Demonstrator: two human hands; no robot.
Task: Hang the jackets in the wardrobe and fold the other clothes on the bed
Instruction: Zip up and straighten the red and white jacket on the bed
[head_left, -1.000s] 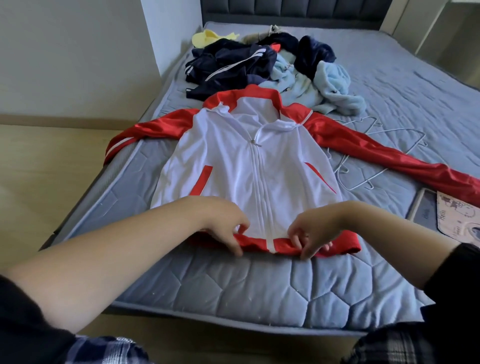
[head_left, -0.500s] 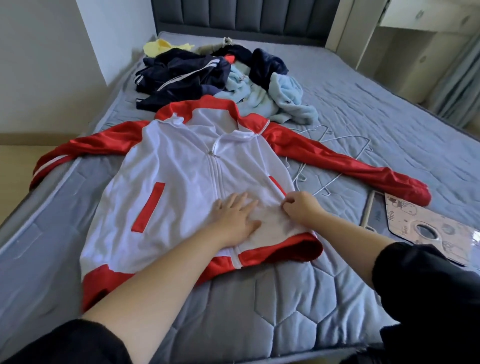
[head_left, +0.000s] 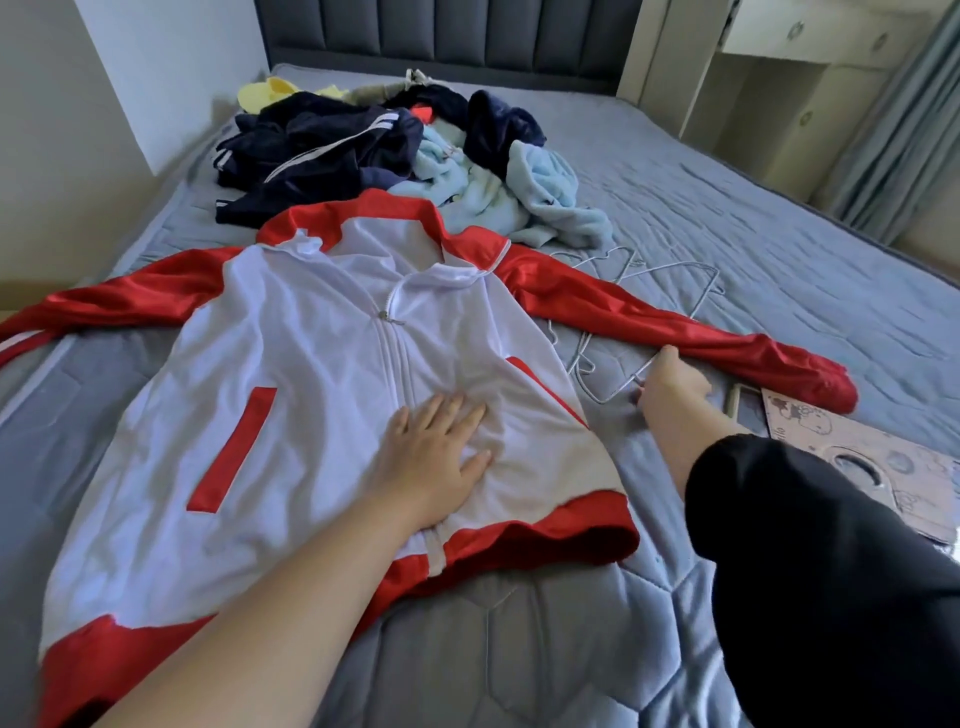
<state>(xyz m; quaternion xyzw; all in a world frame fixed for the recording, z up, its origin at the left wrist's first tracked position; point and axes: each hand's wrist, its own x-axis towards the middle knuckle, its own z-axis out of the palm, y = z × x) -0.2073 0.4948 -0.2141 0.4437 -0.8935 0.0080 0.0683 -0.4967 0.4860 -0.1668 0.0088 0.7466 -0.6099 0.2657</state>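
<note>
A white jacket with red sleeves and hem (head_left: 291, 395) lies spread face up on the grey bed (head_left: 519, 649), zipped partway. My left hand (head_left: 436, 457) presses flat on the jacket's front just right of the zipper, fingers straight. My right hand (head_left: 672, 387) reaches past the jacket's right edge and pinches the near corner of a wire hanger (head_left: 670, 275). Two or three such hangers lie together under and beside the right sleeve. A pile of other clothes (head_left: 395, 156), dark blue, light blue and yellow, sits near the headboard.
A flat piece of printed cardboard (head_left: 857, 457) lies on the bed's right side, by the sleeve cuff. Pale cabinets (head_left: 779, 78) and a grey curtain (head_left: 904, 130) stand beyond the right edge. A wall runs along the left.
My right hand left the jacket's front and moved right onto the wire hanger. My left hand, earlier at the hem, stays flat on the jacket. The view shifted closer and rightward.
</note>
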